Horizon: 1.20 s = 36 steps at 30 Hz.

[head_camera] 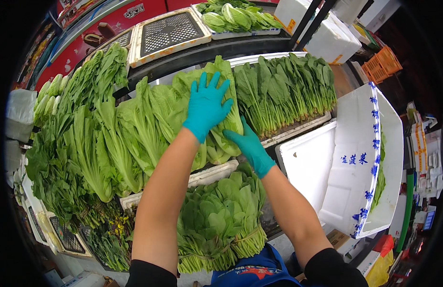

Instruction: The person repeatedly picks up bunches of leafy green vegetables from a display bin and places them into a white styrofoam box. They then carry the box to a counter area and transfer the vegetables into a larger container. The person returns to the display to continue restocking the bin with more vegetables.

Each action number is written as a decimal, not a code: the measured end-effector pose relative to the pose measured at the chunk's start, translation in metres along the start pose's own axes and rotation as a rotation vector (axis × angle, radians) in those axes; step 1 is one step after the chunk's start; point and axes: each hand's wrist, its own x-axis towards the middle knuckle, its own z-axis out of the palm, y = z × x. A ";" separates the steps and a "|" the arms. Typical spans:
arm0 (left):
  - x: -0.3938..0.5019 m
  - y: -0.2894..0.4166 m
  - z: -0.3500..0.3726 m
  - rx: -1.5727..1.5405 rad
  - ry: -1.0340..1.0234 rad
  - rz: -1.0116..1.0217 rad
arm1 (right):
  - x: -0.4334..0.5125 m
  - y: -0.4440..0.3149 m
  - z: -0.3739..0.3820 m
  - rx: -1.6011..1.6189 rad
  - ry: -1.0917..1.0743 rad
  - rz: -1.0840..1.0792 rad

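My left hand (208, 104), in a teal rubber glove, lies with fingers spread on top of the rightmost head of light-green leafy vegetable (229, 95). My right hand (252, 147), gloved alike, cups that head near its pale base, thumb across it and fingers along its right side. More light-green heads (146, 118) lean in a row to the left, leaves away from me. On the right stands a row of spinach bunches (282, 89) with pinkish roots. Closer to me, tied bunches of round-leaved greens (221, 215) stand below my hands.
A white foam box (307, 161) lies at right beside another foam box (390, 172) bearing blue writing. Behind are a black mesh tray (171, 32), napa cabbages (235, 18) and a black upright post (311, 25). Dark leafy greens (52, 161) fill the left; an orange crate (381, 64) stands far right.
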 end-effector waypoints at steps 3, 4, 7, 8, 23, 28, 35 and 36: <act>0.012 -0.010 0.033 0.009 -0.285 -0.104 | -0.020 0.023 -0.004 -0.057 0.106 -0.023; 0.016 -0.015 0.040 -0.008 -0.261 -0.091 | -0.024 0.033 -0.003 -0.125 0.126 -0.049; 0.025 -0.025 0.047 -0.060 -0.391 -0.105 | -0.026 0.052 0.001 -0.166 0.144 0.007; 0.027 -0.026 0.045 -0.073 -0.416 -0.103 | -0.025 0.055 0.001 -0.128 0.137 -0.033; -0.054 -0.069 -0.125 -0.883 0.325 -0.080 | -0.053 0.045 -0.013 0.073 0.112 0.110; -0.173 -0.087 -0.201 -0.887 0.614 -0.415 | -0.081 0.045 -0.022 0.082 0.072 0.046; -0.397 -0.037 -0.277 -0.930 0.988 -0.637 | -0.172 0.032 -0.045 -0.088 0.076 -0.135; -0.428 -0.019 -0.283 -0.915 1.053 -0.668 | -0.190 0.031 -0.049 -0.069 0.088 -0.181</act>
